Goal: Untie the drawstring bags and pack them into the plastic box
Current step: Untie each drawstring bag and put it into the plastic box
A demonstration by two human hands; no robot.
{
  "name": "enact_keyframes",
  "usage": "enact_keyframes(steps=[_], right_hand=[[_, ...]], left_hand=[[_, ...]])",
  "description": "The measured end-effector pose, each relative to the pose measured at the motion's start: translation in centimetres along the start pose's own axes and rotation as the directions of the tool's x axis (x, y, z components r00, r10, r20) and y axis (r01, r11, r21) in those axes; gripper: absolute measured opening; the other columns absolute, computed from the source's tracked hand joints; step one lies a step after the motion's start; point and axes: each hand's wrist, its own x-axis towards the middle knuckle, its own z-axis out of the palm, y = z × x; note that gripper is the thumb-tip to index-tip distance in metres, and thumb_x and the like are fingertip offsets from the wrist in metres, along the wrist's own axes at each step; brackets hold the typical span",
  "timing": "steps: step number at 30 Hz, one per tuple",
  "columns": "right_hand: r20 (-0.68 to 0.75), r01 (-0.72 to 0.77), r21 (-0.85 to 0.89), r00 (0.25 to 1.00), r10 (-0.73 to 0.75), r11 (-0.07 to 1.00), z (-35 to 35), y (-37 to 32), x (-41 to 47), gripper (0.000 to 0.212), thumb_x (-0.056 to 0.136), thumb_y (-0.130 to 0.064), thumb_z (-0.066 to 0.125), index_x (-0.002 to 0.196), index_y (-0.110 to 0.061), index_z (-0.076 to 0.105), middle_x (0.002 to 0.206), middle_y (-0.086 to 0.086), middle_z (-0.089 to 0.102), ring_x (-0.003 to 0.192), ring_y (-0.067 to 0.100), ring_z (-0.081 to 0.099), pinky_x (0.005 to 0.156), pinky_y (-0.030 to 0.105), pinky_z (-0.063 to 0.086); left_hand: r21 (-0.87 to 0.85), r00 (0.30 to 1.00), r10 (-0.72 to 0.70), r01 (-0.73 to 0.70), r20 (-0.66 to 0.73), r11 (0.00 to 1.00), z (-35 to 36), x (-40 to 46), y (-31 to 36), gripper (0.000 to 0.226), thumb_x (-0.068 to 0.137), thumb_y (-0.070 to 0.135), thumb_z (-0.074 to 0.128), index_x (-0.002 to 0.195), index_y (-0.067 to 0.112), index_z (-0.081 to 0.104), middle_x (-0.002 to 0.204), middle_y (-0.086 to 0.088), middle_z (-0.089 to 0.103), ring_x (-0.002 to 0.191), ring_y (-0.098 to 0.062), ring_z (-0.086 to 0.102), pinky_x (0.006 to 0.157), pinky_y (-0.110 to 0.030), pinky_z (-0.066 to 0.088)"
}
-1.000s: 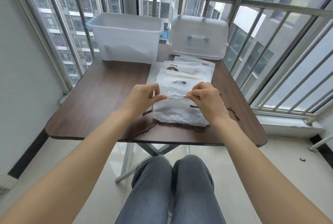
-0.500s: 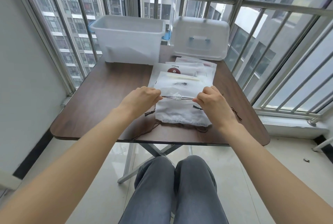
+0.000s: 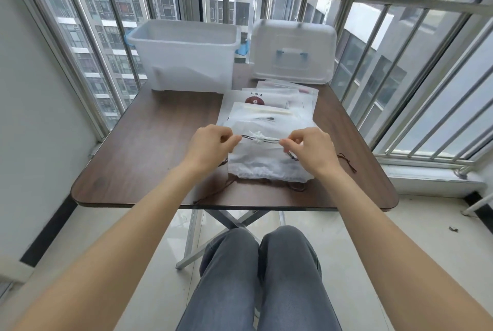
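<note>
1. Far left on your table, against the window bars, stands the plastic box, lid off and mouth up; nothing lies between it and your hands.
2. To the right of the box, its lid leans tilted at the table's back edge, handle facing you.
3. In front of the lid, a stack of flat packets runs from the back edge toward you, one showing a dark red disc.
4. The drawstring bag you are working on lies over the near end of that stack, at the middle of the table. Its long axis runs left to right, and its gathered mouth faces away from you, bunched into a small knot of cloth.
5. The dark cord stretches level through that bunch, with loose ends trailing on the table near both hands.
6. Your left hand pinches the cord's left end, fingers curled.
7. Your right hand pinches the right end between thumb and fingertips.
</note>
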Motion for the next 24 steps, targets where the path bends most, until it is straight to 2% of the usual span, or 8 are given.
enact_keyframes(steps=[3,6,8,9,14,19,22,24], right_hand=[[0.097,-0.082,0.368,0.994,0.050,0.926,-0.7,-1.4,-0.3,0.028,0.086,-0.033,0.063,0.063,-0.018,0.066,0.059,0.001,0.053,0.055,0.010,0.043,0.059,0.021,0.036],[0.168,-0.221,0.747,0.975,0.144,0.627,-1.2,-2.5,-0.3,0.025,0.091,-0.021,0.057,0.069,-0.011,0.063,0.068,-0.002,0.065,0.054,0.006,0.055,0.062,0.016,0.043],[0.270,-0.301,0.835,0.954,0.134,0.461,-1.0,-2.8,-0.3,0.024,0.094,-0.017,0.052,0.074,-0.009,0.062,0.068,-0.004,0.070,0.057,0.006,0.063,0.064,0.017,0.049],[0.318,-0.337,0.856,0.941,0.115,0.392,-1.0,-2.9,-0.4,0.023,0.095,-0.016,0.050,0.077,-0.008,0.062,0.069,-0.005,0.071,0.060,0.008,0.065,0.066,0.018,0.050],[0.413,-0.407,0.903,0.911,-0.016,0.135,-1.1,-3.6,-1.1,0.019,0.095,-0.014,0.047,0.085,-0.012,0.063,0.096,0.005,0.071,0.076,0.013,0.067,0.070,0.019,0.051],[0.443,-0.433,0.895,0.891,-0.100,0.108,-0.6,-4.5,-1.4,0.016,0.095,-0.012,0.047,0.090,-0.010,0.062,0.099,0.004,0.067,0.083,0.014,0.070,0.067,0.017,0.053],[0.441,-0.419,0.890,0.891,-0.109,0.179,-0.4,-4.5,-1.4,0.012,0.094,-0.008,0.047,0.091,-0.008,0.059,0.091,0.005,0.070,0.085,0.015,0.070,0.077,0.020,0.053],[0.444,-0.413,0.884,0.888,-0.120,0.220,-0.5,-4.5,-1.5,0.011,0.094,-0.008,0.049,0.090,-0.008,0.059,0.098,0.009,0.068,0.090,0.018,0.070,0.077,0.021,0.053]], left_hand=[[-0.366,0.978,-0.126,0.180,0.165,0.913,-1.0,-0.2,1.5,0.035,0.093,0.036,0.054,0.063,0.018,0.062,0.065,0.002,0.055,0.046,0.000,0.042,0.049,-0.018,0.031],[-0.700,0.936,-0.177,0.347,0.305,0.624,-1.0,-0.1,2.6,0.029,0.096,0.029,0.051,0.072,0.016,0.062,0.071,0.007,0.063,0.063,-0.005,0.060,0.061,-0.016,0.044],[-0.805,0.920,-0.177,0.392,0.350,0.445,-0.7,0.0,3.1,0.023,0.097,0.022,0.049,0.080,0.014,0.063,0.071,0.008,0.068,0.072,-0.009,0.066,0.075,-0.018,0.050],[-0.826,0.920,-0.169,0.392,0.353,0.405,-0.6,0.0,3.3,0.020,0.097,0.019,0.048,0.084,0.013,0.063,0.074,0.007,0.071,0.077,-0.011,0.067,0.079,-0.019,0.050],[-0.884,0.947,-0.138,0.321,0.291,0.339,-0.2,-0.1,4.1,0.021,0.098,0.019,0.045,0.089,0.019,0.065,0.106,0.001,0.070,0.100,-0.013,0.065,0.094,-0.024,0.045],[-0.897,0.956,-0.120,0.291,0.266,0.332,-0.1,-0.1,4.8,0.023,0.097,0.021,0.045,0.090,0.021,0.067,0.104,0.004,0.069,0.090,-0.004,0.065,0.078,-0.017,0.048],[-0.901,0.956,-0.189,0.277,0.224,0.334,0.0,0.0,4.9,0.022,0.097,0.019,0.048,0.083,0.019,0.065,0.105,0.001,0.069,0.104,-0.017,0.063,0.092,-0.032,0.047],[-0.908,0.956,-0.206,0.267,0.208,0.323,0.0,0.0,4.9,0.024,0.096,0.019,0.049,0.078,0.020,0.065,0.100,0.000,0.071,0.099,-0.020,0.063,0.089,-0.034,0.047]])
